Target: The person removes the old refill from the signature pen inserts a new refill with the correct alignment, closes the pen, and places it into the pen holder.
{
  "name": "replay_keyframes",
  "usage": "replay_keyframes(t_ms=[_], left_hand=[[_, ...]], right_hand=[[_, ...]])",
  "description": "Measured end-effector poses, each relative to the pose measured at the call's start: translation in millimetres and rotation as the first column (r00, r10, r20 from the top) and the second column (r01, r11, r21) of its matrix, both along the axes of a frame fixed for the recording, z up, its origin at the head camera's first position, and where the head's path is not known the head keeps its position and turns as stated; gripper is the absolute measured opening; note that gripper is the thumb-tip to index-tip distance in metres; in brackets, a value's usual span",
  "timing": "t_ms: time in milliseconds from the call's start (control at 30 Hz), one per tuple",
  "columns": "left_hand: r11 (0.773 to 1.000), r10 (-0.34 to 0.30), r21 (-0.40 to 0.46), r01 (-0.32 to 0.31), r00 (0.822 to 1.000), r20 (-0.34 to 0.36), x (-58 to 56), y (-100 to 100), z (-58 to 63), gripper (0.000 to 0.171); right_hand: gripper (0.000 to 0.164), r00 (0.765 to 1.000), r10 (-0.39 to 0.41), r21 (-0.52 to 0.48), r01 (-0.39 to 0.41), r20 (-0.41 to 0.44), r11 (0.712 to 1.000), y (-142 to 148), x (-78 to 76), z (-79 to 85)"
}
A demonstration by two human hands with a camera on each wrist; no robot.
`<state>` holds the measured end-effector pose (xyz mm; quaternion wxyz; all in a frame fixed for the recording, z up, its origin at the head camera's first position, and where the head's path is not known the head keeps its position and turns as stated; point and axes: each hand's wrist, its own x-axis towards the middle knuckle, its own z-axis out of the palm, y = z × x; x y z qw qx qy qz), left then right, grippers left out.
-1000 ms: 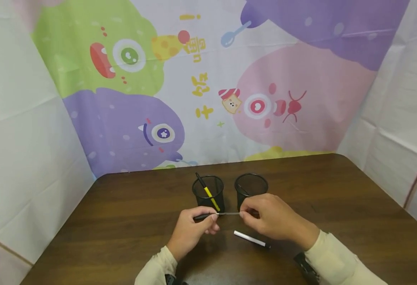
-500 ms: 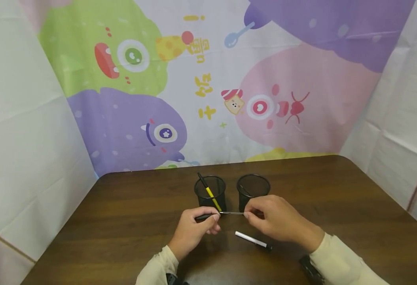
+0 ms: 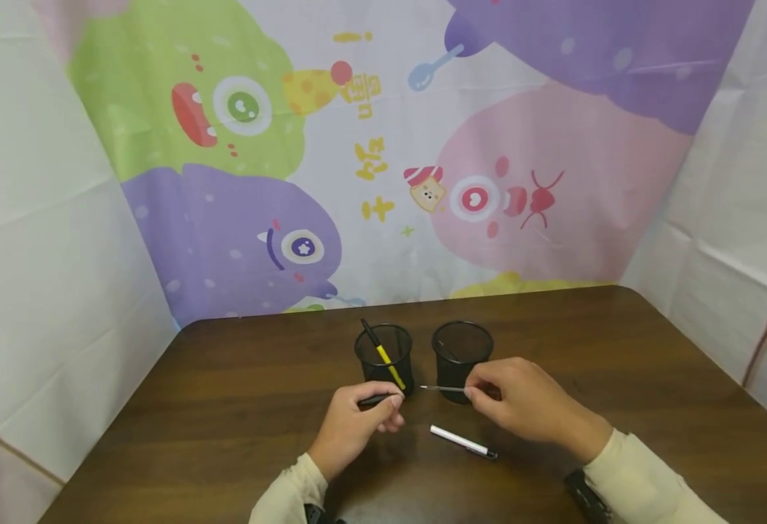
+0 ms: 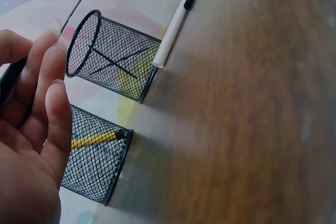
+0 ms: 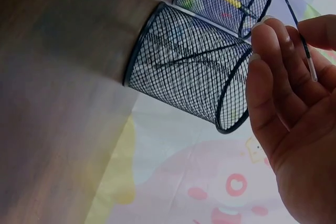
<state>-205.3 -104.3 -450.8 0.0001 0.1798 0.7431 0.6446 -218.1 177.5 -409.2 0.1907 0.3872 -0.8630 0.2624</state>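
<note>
My left hand holds a black pen barrel between thumb and fingers, pointing right. The right hand pinches a thin ink refill near its end. The refill's tip points left and stands a short gap from the barrel. In the right wrist view the refill runs past the thumb, its clear end over the palm. Below the hands a white pen with a black clip lies on the table.
Behind the hands stand two black mesh pen holders. A yellow and black pen leans in the left holder. The right holder contains a thin dark stick. A patterned cloth hangs behind the brown table.
The right hand has moved right with the refill, whose tip has come away from the pen barrel. The left hand has stayed nearly still.
</note>
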Motion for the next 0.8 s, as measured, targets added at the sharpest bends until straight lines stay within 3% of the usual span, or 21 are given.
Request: replay_keyframes(t_ms=[500,800], left_hand=[[1.000,-0.007,-0.011,0.007,0.999,-0.032,-3.3,-3,2.2,0.026],[1.000,-0.021,-0.012,0.021,0.999,-0.027,1.0,3,1.9,0.025]], right_hand=[[0.015,1.000,-0.018,0.028,0.017,0.018,0.999,2,-3.9,-1.8],[0.016,0.995,-0.045,0.060,0.040,0.086,0.997,15,-2.9,-2.6]])
